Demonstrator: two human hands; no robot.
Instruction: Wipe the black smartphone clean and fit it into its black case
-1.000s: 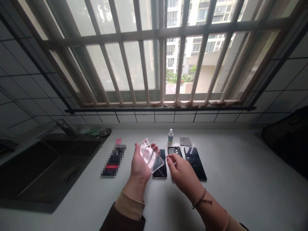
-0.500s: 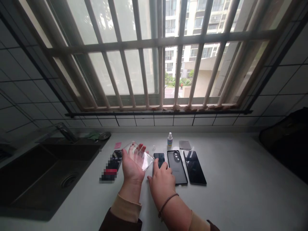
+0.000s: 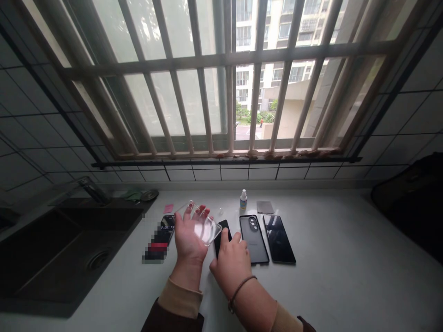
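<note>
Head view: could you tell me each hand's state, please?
Left hand: holding a clear phone case.
Right hand: open, on a black phone.

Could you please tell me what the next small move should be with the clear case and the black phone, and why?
I would probably lower the clear case from the left hand onto the black phone, since the right hand rests on that phone on the counter and the case looks empty, right beside it.

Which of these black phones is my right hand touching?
The black glass phone under your right hand, lying askew, unlike the straight black-cased phone and glossy black phone.
</note>
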